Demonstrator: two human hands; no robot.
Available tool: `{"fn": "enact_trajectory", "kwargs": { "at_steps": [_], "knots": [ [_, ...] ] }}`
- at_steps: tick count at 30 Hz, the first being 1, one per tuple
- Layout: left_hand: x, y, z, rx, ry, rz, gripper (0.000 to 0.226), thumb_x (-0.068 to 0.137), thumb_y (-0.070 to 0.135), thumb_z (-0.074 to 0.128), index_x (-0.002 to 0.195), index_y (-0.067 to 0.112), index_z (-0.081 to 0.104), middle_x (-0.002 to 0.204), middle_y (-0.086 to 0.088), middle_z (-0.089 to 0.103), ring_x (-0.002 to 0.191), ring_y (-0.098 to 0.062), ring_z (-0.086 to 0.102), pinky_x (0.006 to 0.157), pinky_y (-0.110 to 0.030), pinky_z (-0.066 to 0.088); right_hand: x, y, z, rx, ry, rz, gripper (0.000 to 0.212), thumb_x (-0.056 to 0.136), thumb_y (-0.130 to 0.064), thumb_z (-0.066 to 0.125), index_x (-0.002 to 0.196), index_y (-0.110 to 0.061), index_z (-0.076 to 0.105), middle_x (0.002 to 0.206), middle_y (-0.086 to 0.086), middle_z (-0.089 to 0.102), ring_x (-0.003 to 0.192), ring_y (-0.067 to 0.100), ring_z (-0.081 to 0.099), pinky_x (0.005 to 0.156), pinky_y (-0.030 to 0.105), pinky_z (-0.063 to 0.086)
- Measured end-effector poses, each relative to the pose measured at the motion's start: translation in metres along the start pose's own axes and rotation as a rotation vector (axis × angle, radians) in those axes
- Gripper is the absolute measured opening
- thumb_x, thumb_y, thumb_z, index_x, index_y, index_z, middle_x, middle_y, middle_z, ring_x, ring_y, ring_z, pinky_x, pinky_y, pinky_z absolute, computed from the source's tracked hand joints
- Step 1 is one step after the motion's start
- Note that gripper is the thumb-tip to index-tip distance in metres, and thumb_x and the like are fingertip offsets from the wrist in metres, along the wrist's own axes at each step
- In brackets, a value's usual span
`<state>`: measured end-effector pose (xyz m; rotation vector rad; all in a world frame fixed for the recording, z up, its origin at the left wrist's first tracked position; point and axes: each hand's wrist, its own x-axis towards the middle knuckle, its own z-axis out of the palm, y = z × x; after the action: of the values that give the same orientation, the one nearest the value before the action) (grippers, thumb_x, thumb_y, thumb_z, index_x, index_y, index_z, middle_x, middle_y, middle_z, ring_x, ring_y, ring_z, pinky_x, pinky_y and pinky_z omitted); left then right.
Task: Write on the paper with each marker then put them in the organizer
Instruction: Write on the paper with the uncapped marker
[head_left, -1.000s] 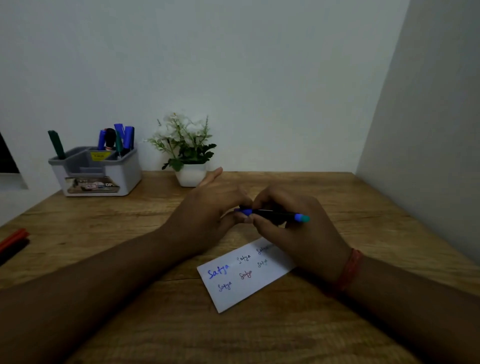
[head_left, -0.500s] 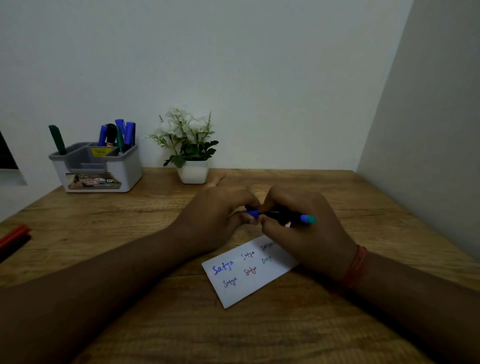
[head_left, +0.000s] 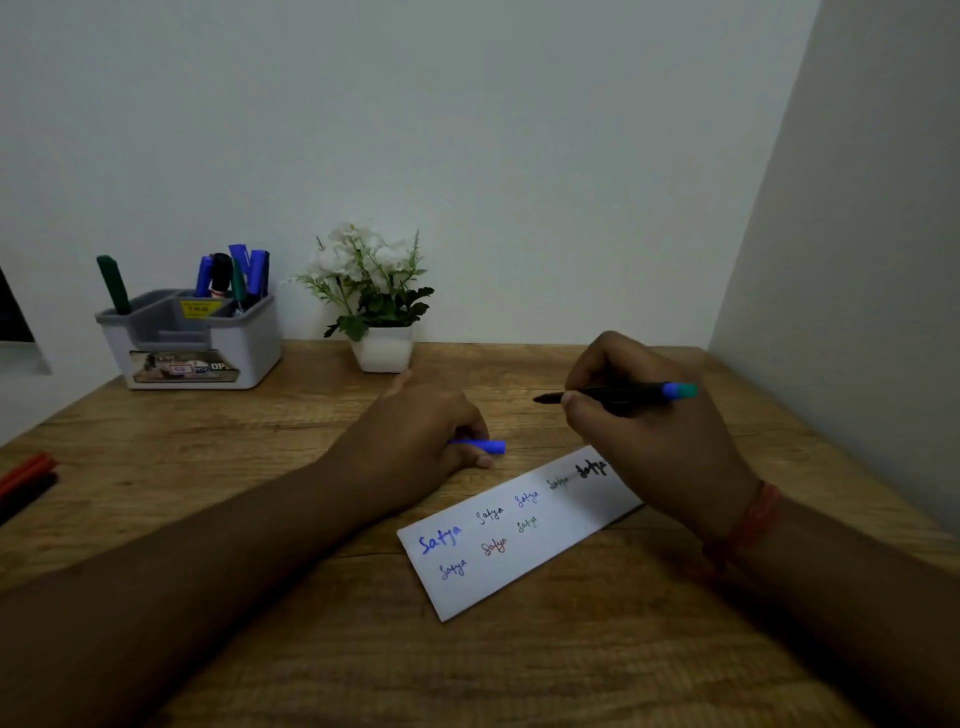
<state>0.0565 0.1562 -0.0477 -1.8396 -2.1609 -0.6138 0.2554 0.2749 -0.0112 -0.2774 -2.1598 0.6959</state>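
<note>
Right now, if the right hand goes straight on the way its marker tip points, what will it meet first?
Probably the left hand, which holds the blue cap. The marker in the right hand points left, but depth is unclear; it might pass above.

One paper (head_left: 519, 540), one organizer (head_left: 218, 343), one plant (head_left: 374, 296), two hands, seven written words.

Dim, soft focus, wide-angle edge distortion

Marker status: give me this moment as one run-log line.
phase: uncapped, about to write | right hand: marker, tip above paper | left hand: blue cap | organizer: several markers inside
</note>
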Motion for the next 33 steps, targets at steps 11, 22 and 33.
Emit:
{"fn": "enact_trajectory", "kwargs": {
  "at_steps": [11, 22, 33],
  "knots": [
    [-0.008, 0.01, -0.009, -0.029, 0.069, -0.118, 0.053, 0.088, 0.065, 0.047, 0.131, 0.035, 0.052, 0.139, 0.012, 0.05, 0.135, -0.01, 0.035, 0.12, -0.052, 0.012, 0.001, -0.003, 0.0, 0.088, -0.106, 0.21, 0.015, 0.089, -0.003, 0.061, 0.088, -0.016, 0.069, 0.084, 0.001, 0.074, 0.078, 0.012, 0.074, 0.08, 0.038, 0.061],
    [-0.014, 0.02, -0.002, 0.125, -0.089, -0.076, 0.09, 0.077, 0.083, 0.005, 0.154, 0.037, -0.004, 0.163, 0.009, -0.017, 0.146, -0.021, -0.027, 0.118, -0.057, -0.007, 0.001, -0.019, -0.02, 0.326, -0.278, 0.457, 0.01, 0.084, 0.007, 0.067, 0.089, -0.001, 0.07, 0.084, 0.014, 0.074, 0.078, 0.025, 0.071, 0.08, 0.037, 0.061],
    [-0.016, 0.022, 0.01, 0.2, -0.202, -0.061, 0.084, 0.082, 0.082, 0.007, 0.15, 0.039, -0.02, 0.158, 0.008, -0.031, 0.14, -0.021, -0.039, 0.116, -0.056, -0.014, -0.029, -0.018, -0.011, 0.063, -0.359, 0.489, 0.011, 0.083, -0.005, 0.071, 0.081, -0.016, 0.072, 0.09, -0.004, 0.076, 0.089, 0.009, 0.071, 0.082, 0.03, 0.059]
  ]
}}
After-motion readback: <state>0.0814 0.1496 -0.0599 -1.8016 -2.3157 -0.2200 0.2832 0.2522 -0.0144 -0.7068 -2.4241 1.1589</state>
